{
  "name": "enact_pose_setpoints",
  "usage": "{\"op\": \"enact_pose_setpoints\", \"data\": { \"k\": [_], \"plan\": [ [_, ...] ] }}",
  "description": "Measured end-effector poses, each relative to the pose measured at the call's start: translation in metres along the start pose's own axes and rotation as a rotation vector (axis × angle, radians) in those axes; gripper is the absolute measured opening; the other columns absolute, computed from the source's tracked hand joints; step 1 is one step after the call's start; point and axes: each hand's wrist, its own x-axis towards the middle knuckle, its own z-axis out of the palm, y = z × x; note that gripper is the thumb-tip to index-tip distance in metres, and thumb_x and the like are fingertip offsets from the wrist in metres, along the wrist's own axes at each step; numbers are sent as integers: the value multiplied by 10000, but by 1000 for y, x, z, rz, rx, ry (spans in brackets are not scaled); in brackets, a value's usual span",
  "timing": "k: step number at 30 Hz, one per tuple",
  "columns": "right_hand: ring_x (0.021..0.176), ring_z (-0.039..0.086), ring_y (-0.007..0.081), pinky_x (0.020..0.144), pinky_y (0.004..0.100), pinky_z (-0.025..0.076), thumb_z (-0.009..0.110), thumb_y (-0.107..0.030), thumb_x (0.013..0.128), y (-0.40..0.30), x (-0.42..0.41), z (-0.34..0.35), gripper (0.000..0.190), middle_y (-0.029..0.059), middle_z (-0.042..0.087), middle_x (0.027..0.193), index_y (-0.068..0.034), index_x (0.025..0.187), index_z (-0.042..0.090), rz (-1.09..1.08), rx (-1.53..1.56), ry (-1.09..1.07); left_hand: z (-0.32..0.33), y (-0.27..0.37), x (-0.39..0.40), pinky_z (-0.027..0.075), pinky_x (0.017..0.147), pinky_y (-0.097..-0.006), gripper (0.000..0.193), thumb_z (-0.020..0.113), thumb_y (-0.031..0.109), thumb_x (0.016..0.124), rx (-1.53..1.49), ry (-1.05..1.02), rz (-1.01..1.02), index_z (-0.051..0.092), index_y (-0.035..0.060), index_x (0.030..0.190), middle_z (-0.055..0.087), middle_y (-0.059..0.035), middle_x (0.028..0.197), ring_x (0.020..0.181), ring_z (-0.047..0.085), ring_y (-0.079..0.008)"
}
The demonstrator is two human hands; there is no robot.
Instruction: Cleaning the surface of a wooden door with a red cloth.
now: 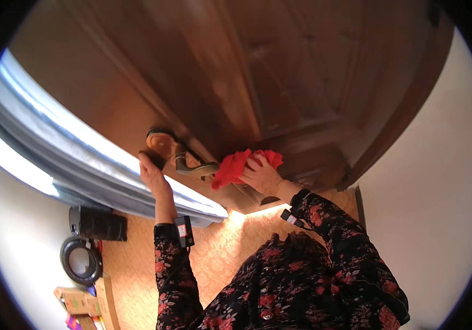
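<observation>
A brown panelled wooden door (293,82) fills the upper view before me. My right hand (262,175) presses a crumpled red cloth (234,167) against it, with fingers spread over the fabric. Just left of the cloth, a curved metal door handle (197,168) juts out beside its ornate backplate (161,142). My left hand (152,175) grips the door's left edge near that plate; some of its fingers are hidden. A dark patch by this thumb is too unclear to name.
A grey curtain (108,185) hangs along bright light at left. Below it, a black box-shaped object (98,224), a tyre (66,258) and cardboard boxes (77,300) stand on the patterned floor (137,264). A white wall (417,206) rises at right. Small black devices (184,232) are strapped at both wrists.
</observation>
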Motion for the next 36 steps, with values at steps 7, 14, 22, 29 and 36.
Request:
{"op": "enact_pose_setpoints", "data": {
  "k": [7,14,22,29,36],
  "plan": [
    [1093,438,226,968,495,314,511,-194,764,63,-64,-26,363,-9,515,1102,-221,1122,564,-74,3,-190,-8,-6,2,389,893,-319,561,386,473,948,46,-37,53,522,-43,1119,561,-109,1063,985,506,-200],
    [944,496,317,787,422,424,567,-106,728,165,-175,-93,470,104,497,1035,-165,1192,517,777,-284,-269,-3,7,-4,385,900,-324,597,353,498,947,135,-67,42,500,-47,1143,549,-128,1088,992,505,-212],
    [912,509,332,737,421,472,539,-64,738,54,-71,-52,478,145,435,994,-154,1205,487,795,244,-88,-1,8,-6,382,881,-333,584,343,492,951,205,20,106,505,-50,1097,539,-131,1051,951,500,-218],
    [1005,516,384,879,408,445,503,43,674,52,2,-136,525,166,459,1124,-104,1178,502,527,796,210,-6,0,-1,390,842,-319,563,351,474,955,163,-22,64,534,-54,1026,559,-121,981,904,492,-199],
    [1022,474,300,835,477,400,580,-197,722,119,128,-221,418,92,497,1124,-205,1139,560,-36,-200,645,-5,-2,5,398,813,-308,542,355,467,959,134,-20,73,537,-42,1004,560,-99,943,864,493,-180]
  ]
}}
